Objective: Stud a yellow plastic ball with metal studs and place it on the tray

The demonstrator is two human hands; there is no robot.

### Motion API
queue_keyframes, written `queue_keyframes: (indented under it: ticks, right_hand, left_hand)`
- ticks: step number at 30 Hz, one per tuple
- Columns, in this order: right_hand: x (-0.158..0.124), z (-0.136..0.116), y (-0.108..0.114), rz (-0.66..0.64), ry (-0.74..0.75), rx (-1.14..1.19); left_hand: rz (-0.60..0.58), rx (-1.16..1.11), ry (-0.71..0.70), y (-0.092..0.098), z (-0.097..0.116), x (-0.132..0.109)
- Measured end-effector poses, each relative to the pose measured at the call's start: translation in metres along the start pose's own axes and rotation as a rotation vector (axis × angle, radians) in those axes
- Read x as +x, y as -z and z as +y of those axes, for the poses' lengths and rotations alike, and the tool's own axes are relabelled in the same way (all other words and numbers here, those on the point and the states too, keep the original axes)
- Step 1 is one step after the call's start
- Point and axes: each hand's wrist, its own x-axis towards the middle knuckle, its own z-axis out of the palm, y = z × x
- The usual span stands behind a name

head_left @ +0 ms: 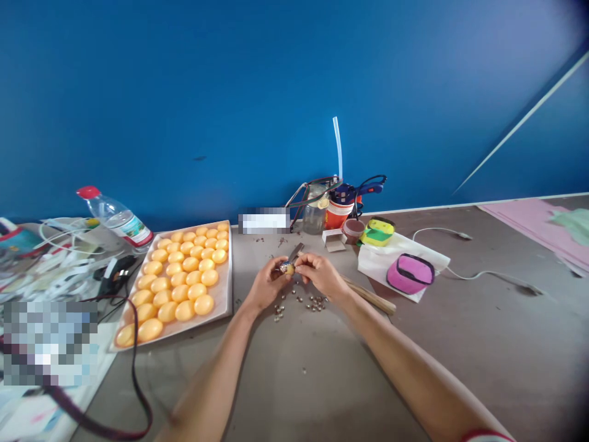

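Observation:
My left hand (265, 286) is closed around a small round piece (288, 268), partly shiny silver and partly yellow. The fingers of my right hand (323, 275) are pinched together at its right side. Anything between those fingertips is too small to make out. Just beyond the piece, a dark flat strip (297, 250) sticks up and to the right. Small shiny metallic beads or studs (316, 303) lie scattered on the grey table (294, 393) under and in front of both hands.
At left is a shallow tray (229, 288) of yellow-orange balls (190, 264), with a water bottle (117, 218) and tangled cables behind. Wooden sticks (375, 299) lie by my right forearm. Further right are pink (409, 274) and yellow (378, 231) pouches; a red cup (339, 215) stands behind.

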Motion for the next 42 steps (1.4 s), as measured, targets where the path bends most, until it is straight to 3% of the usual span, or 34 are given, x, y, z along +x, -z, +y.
queue_keyframes:
  ticks: [8, 18, 34, 42]
  right_hand:
    - [-0.002, 0.002, -0.003, -0.007, 0.056, -0.109]
    - [-0.006, -0.011, -0.002, -0.021, -0.067, -0.1]
    - [-0.004, -0.006, 0.005, -0.09, -0.13, 0.001]
    - [-0.006, -0.016, 0.01, -0.124, -0.083, -0.169]
  left_hand:
    - [-0.024, 0.053, -0.037, 0.001, -0.007, 0.0]
    - [-0.031, 0.139, -0.067, 0.0, -0.01, -0.001]
    - [-0.046, 0.176, -0.087, -0.003, -0.007, -0.004]
    - [-0.047, 0.152, -0.073, -0.004, -0.011, -0.003]
